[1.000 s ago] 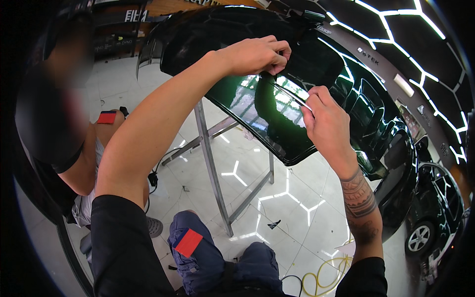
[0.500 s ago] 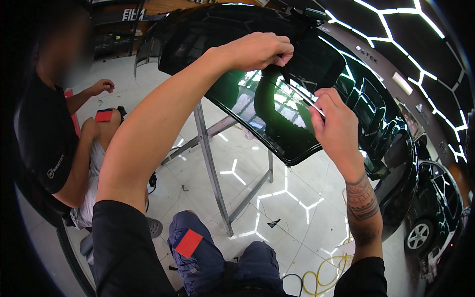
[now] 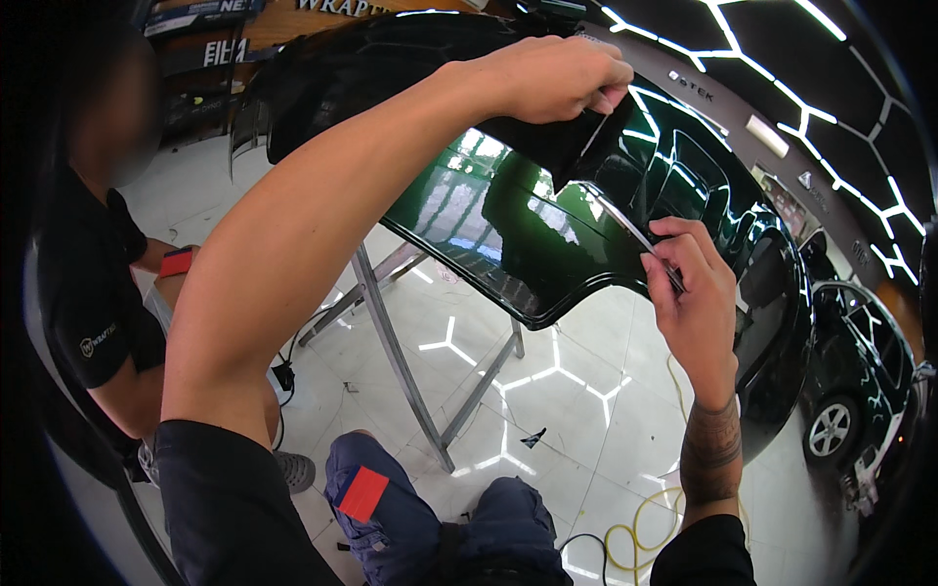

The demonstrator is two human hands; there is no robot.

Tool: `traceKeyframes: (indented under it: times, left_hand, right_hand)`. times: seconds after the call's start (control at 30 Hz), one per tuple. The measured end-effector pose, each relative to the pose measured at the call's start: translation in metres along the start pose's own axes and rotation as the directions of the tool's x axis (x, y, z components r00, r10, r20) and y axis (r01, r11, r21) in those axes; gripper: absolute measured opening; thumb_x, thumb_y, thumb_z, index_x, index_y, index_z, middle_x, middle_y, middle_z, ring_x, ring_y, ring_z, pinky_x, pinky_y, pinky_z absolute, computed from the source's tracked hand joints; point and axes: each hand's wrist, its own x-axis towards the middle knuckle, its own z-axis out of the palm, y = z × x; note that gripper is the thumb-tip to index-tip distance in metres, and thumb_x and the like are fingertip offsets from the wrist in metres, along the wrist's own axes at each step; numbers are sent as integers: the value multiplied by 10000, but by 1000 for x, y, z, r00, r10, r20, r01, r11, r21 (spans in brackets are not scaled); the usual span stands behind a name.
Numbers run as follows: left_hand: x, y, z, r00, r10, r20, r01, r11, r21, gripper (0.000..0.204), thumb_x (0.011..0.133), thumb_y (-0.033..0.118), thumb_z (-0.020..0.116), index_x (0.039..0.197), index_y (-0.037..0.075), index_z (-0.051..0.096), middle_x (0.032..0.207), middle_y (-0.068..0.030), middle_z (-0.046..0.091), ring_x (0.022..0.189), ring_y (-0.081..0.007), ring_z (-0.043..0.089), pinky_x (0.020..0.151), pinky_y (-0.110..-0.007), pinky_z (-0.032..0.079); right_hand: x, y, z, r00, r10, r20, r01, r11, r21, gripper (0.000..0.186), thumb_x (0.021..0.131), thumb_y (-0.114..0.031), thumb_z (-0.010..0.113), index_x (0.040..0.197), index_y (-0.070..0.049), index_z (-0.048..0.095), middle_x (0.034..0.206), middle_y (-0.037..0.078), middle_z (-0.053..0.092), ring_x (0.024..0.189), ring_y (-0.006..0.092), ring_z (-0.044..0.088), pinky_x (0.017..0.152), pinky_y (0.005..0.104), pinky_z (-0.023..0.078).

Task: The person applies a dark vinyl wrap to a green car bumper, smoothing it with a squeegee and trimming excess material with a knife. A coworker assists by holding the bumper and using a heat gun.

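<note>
A glossy dark green car bumper (image 3: 445,234) lies in front of me on a grey metal trestle. My left hand (image 3: 576,80) reaches across it, its fingers pinched on the edge of a dark film (image 3: 588,146) that is lifted off the panel and comes down to a point. In my right hand (image 3: 699,293) is a slim silver cutter knife (image 3: 625,223), held like a pen. Its tip lies close to the lower corner of the film, at the panel surface; whether it touches, I cannot tell. Bright lights reflect in the green surface below.
A red squeegee (image 3: 362,494) rests on my thigh. At the left sits a person (image 3: 107,293) in a black shirt, with another red squeegee (image 3: 176,261). The trestle (image 3: 391,342) stands on a tiled floor with a yellow hose (image 3: 635,532). A dark car (image 3: 860,391) stands at the right.
My left hand has moved right along the panel, pulling the film, and more of the lifted film shows. The knife has moved slightly right and down. The other person's raised hand has dropped.
</note>
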Motion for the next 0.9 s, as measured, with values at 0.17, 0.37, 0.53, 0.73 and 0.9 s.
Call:
traceKeyframes:
  times: [0.17,0.37,0.53,0.73,0.9]
  left_hand:
    - [-4,-14,1,998,-42,47,47,994,-104,59,903,39,547,866,11,511,763,-124,570,762,-266,564,744,-370,454]
    - [-8,-11,-10,959,-222,175,245,962,-121,39,920,57,534,916,18,531,824,-83,571,819,-205,562,789,-340,454]
    - [-8,-5,-23,974,-186,130,209,957,-200,66,856,47,579,842,-12,553,757,-182,615,739,-278,594,687,-373,466]
    - [-8,-1,-29,970,-188,157,217,958,-190,65,860,53,578,839,-7,567,764,-174,625,747,-264,602,698,-368,464]
    - [-10,-3,-30,963,-210,171,241,953,-186,66,856,55,585,843,-10,575,771,-178,631,752,-270,603,706,-369,464]
  right_hand:
    - [-3,2,9,991,-133,8,133,990,-49,131,775,33,685,834,10,571,1016,107,623,648,258,613,571,294,489]
    - [2,-3,17,992,-130,11,130,980,-154,141,769,4,696,835,-8,572,1019,83,607,624,246,601,559,307,479]
    - [2,0,17,991,-122,56,131,972,-198,137,788,-34,683,840,-17,557,1016,71,574,686,229,610,561,319,491]
    - [4,-3,15,991,-119,62,130,967,-219,133,786,-24,682,839,-22,561,1028,67,586,667,231,609,563,316,487]
    - [6,-4,17,990,-136,45,143,967,-209,133,783,-21,686,836,-20,564,1037,68,599,632,238,605,555,312,476]
